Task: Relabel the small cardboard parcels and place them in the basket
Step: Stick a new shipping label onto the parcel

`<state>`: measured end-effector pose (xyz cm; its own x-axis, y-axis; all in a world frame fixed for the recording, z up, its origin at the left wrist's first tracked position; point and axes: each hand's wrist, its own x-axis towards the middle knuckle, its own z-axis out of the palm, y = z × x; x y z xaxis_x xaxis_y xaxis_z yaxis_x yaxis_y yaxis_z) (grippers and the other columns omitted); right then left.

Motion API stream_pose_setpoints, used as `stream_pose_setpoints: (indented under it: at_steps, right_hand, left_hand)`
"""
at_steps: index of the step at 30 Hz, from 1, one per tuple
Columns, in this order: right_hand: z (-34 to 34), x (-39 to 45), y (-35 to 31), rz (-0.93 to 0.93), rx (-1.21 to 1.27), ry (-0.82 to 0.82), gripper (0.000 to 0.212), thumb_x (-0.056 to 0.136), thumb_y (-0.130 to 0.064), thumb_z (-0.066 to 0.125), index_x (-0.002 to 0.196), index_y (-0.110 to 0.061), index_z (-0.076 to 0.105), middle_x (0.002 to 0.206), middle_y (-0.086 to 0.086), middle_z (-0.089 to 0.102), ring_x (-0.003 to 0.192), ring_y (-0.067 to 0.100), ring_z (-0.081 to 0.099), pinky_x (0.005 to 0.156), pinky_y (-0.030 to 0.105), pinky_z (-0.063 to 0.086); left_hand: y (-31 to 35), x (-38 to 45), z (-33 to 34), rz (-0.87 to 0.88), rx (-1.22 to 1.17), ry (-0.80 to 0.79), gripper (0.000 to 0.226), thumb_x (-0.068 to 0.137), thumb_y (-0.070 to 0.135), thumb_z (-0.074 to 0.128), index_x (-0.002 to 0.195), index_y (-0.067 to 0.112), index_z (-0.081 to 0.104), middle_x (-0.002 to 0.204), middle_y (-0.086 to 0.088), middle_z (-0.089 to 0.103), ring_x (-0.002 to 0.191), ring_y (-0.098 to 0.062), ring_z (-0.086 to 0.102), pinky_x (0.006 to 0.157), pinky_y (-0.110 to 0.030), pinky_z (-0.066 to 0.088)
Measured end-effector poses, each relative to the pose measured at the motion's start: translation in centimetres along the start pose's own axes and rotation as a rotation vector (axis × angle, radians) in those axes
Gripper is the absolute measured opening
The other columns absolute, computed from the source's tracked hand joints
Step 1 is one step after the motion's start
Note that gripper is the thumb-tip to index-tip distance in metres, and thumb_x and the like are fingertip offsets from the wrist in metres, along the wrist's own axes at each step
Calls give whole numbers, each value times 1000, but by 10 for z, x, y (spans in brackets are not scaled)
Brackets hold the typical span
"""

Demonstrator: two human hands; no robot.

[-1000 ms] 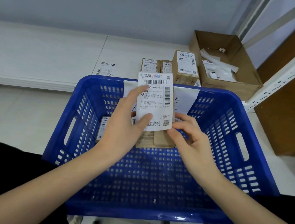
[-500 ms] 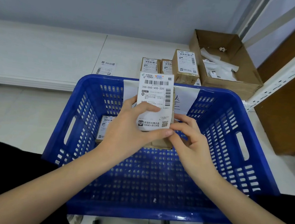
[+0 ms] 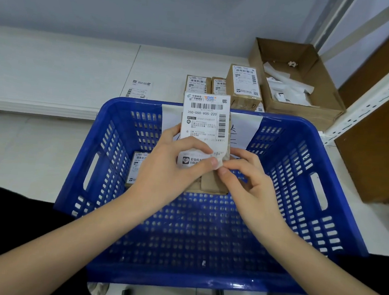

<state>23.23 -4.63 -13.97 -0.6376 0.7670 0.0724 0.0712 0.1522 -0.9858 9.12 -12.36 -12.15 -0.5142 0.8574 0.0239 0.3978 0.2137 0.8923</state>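
Note:
I hold a small cardboard parcel (image 3: 211, 183) above the blue basket (image 3: 323, 218). A white shipping label (image 3: 206, 122) lies over its top and reaches past its far end. My left hand (image 3: 173, 166) grips the parcel from the left, thumb pressed on the label's lower right corner. My right hand (image 3: 251, 177) holds the parcel's right side, its fingertips meeting the left thumb at that corner. One labelled parcel (image 3: 137, 167) lies inside the basket at the left, partly hidden by my left hand.
Behind the basket stand three labelled parcels (image 3: 243, 86) and a loose label sheet (image 3: 137, 89) on the white floor. An open cardboard box (image 3: 320, 103) with white backing strips sits at the back right, beside a white shelf post (image 3: 369, 96) and a brown panel.
The label has slid farther away over the parcel and lies flatter. My left thumb moved down to the label's lower right corner, where my right fingertips now meet it.

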Motion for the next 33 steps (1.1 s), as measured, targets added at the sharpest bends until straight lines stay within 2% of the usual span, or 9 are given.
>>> stream_pose_setpoints:
  at_steps: [4, 12, 16, 18, 20, 22, 24, 27, 33]
  right_hand:
    - [0, 0, -1, 22, -16, 2, 24, 89, 1, 59, 82, -20, 69, 119, 2, 51, 105, -15, 49, 82, 3, 40]
    - [0, 0, 0, 78, -37, 13, 6, 87, -11, 64, 81, -11, 65, 113, 4, 49, 98, -15, 49, 79, 3, 39]
    - [3, -2, -4, 65, -56, 43, 28, 75, -38, 61, 79, -10, 64, 110, 3, 49, 98, -14, 48, 79, 2, 37]
    - [4, -2, -5, 69, -54, 39, 31, 73, -40, 60, 79, -10, 63, 110, 2, 49, 98, -14, 49, 79, 2, 37]
    - [3, -1, -3, 76, -69, 31, 23, 80, -31, 64, 81, -8, 63, 110, 4, 49, 97, -14, 48, 78, 3, 39]
    - [1, 0, 0, 89, -85, 24, 9, 87, -14, 64, 84, -5, 64, 112, 7, 49, 94, -15, 48, 76, 3, 40]
    - [0, 1, 0, 94, -96, 15, 5, 89, -6, 61, 84, -5, 64, 114, 7, 49, 92, -16, 48, 74, 2, 40]
    - [-1, 1, 0, 96, -87, 15, 10, 89, -3, 61, 81, -9, 64, 115, 5, 50, 93, -15, 49, 74, 4, 41]
    - [-2, 2, 2, 89, -64, 31, 13, 88, -3, 61, 79, -13, 63, 114, 1, 51, 97, -12, 50, 77, 7, 43]
  left_hand:
    - [0, 1, 0, -18, -3, 0, 15, 78, 32, 72, 74, 45, 67, 142, 13, 40, 130, 1, 37, 98, -14, 31]
    - [1, -2, 3, -25, 17, -13, 12, 79, 31, 71, 75, 41, 67, 145, 14, 38, 125, 12, 31, 86, 3, 22]
    - [2, -6, 7, -20, 49, -18, 10, 79, 33, 69, 75, 42, 66, 147, 14, 35, 130, 7, 33, 89, -10, 29]
    - [1, -7, 7, -24, 54, -15, 10, 80, 32, 69, 76, 41, 66, 147, 14, 35, 125, 9, 35, 88, -9, 29]
    - [1, -6, 7, -25, 47, -11, 8, 80, 32, 69, 77, 39, 67, 146, 13, 35, 121, 12, 34, 86, -6, 27]
    - [0, -5, 7, -23, 38, -12, 8, 81, 31, 70, 79, 38, 67, 146, 13, 36, 123, 10, 34, 88, -8, 27]
    - [-2, -5, 7, -20, 36, -14, 10, 82, 31, 70, 80, 39, 67, 145, 14, 36, 126, 7, 36, 90, -10, 29]
    - [-2, -5, 7, -18, 37, -18, 12, 84, 29, 68, 81, 41, 65, 142, 15, 38, 124, 6, 38, 87, -2, 27]
    - [-2, -2, 4, -1, 32, -14, 18, 87, 24, 65, 81, 41, 62, 142, 12, 40, 123, 6, 39, 86, 5, 27]
